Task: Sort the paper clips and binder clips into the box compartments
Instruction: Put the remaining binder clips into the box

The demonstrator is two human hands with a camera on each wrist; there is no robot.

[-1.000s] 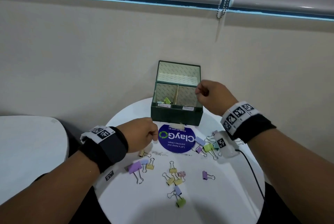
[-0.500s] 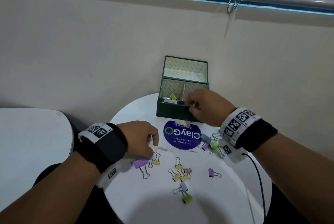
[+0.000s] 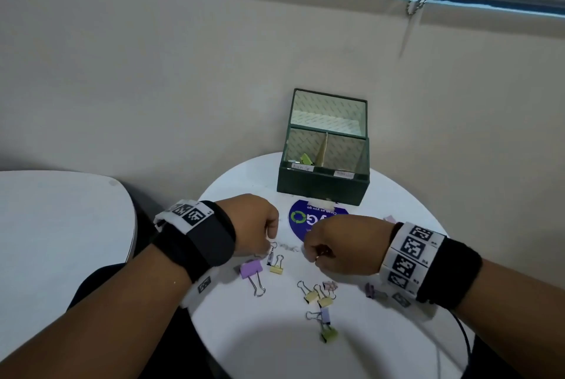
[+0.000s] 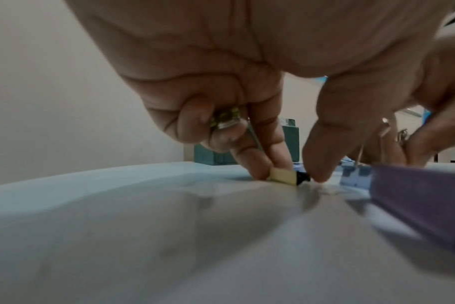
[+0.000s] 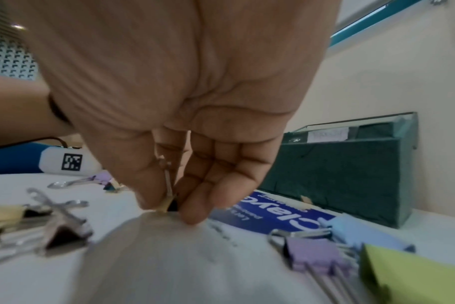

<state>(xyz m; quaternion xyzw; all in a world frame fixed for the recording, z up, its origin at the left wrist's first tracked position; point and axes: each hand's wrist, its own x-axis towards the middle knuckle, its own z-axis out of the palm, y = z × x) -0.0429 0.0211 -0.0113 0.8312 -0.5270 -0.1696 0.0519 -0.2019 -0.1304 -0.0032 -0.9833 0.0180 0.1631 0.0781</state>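
A dark green box [image 3: 321, 187] stands at the back of the round white table [image 3: 275, 348]; a green clip [image 3: 305, 159] lies in its front left compartment. Several pastel binder clips lie loose, among them a purple one [image 3: 251, 269] and a yellow one [image 3: 277, 268]. My left hand [image 3: 269, 244] is down on the table and pinches a small yellow binder clip [image 4: 100, 176] between finger and thumb. My right hand [image 3: 312, 256] is close beside it and pinches another yellowish binder clip [image 5: 166, 203] against the tabletop. No paper clip is plainly visible.
A blue round sticker [image 3: 308, 219] sits in front of the box. A second white table [image 3: 61, 219] stands at the left across a dark gap. The wall runs right behind the box. A thin cable [image 3: 458, 326] trails by my right forearm.
My right hand left the box's front right compartment and came down to the table beside the left hand, taking a clip. My left hand dropped onto a clip and pinched it.
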